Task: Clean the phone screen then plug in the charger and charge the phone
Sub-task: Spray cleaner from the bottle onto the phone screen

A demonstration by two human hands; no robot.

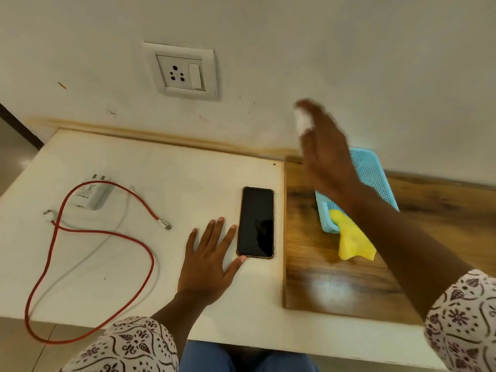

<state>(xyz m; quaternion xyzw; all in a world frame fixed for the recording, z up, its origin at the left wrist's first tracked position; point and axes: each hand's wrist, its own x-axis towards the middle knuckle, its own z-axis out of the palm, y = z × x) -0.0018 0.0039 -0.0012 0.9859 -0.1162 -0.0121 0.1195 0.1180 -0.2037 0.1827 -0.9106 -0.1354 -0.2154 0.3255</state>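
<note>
Here, one phone (256, 222), one charger (92, 196); left hand (208, 261) flat, empty; right hand (327, 157) blurred, grip unclear.

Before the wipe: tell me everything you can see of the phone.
The phone is a dark slab, its black screen unlit and facing up, in a brownish bumper case with thickened corners. It lies flat on the pale table, lengthwise toward the wall, just left of the wooden board. The left hand rests flat beside it, thumb tip seemingly touching its near left corner.
</note>
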